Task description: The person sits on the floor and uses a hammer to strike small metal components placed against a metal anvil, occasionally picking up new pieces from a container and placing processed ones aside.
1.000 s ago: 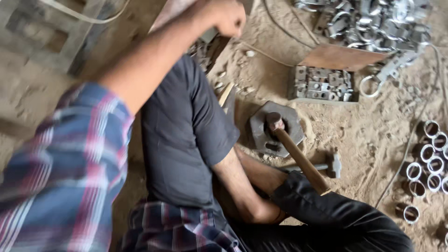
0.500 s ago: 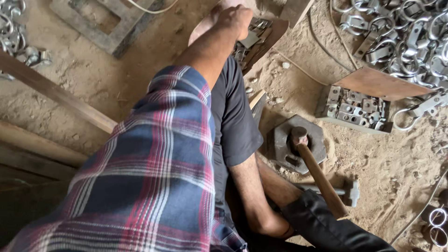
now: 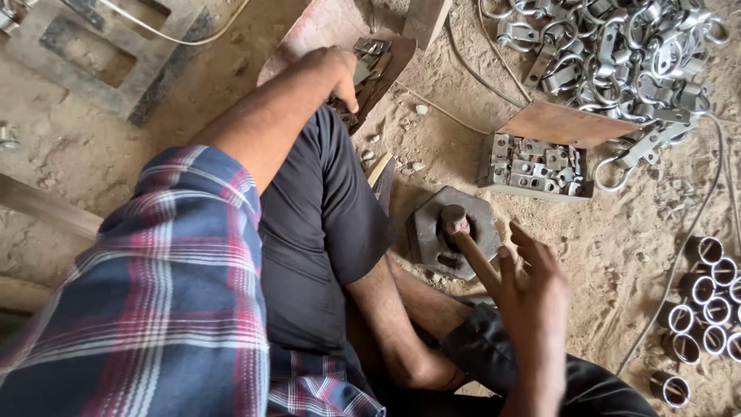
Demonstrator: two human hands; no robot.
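My left hand (image 3: 333,68) reaches far forward into a rusty tray (image 3: 312,31) of small flat metal pieces (image 3: 372,52). Its fingers curl down over them, and any grip is hidden. A hammer (image 3: 455,222) stands head-down on a grey metal block (image 3: 427,232) in the sand, its wooden handle slanting toward me. My right hand (image 3: 532,289) hovers at that handle's near end with fingers spread, not closed around it. My dark-trousered legs lie between the two hands.
An open rusty box (image 3: 532,166) holds small metal plates beyond the block. A heap of shiny clamps (image 3: 617,46) fills the top right. Several short metal rings (image 3: 706,297) lie at the right edge. A square frame (image 3: 85,54) and a wire (image 3: 181,37) sit top left.
My right hand has come into view at the hammer handle, which lay untouched before. My left hand has stayed at the tray while the view shifted.
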